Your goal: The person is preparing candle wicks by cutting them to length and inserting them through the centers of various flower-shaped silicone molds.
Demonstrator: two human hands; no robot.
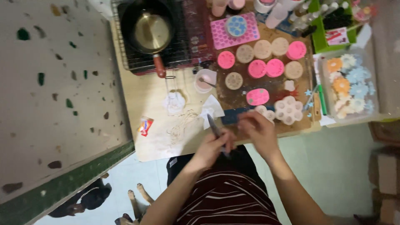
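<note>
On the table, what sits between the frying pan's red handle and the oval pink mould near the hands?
In the head view, between the red handle and the oval pink mould sit a small white cup with a utensil and a round beige mould.

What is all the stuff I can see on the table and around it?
pan: one, dark with a pale inside, on the wire rack top left
round moulds: about ten, pink and beige, table middle
rectangular mould: one, pink, top middle
cup: one, white, beside the moulds
flower shapes: many, blue, orange and white, in a clear tray at right
green box: one, top right
wrapper: one, red, table edge
dog: one, dark, on the floor bottom left
left hand: holds a dark tool
right hand: near the white mould
</note>
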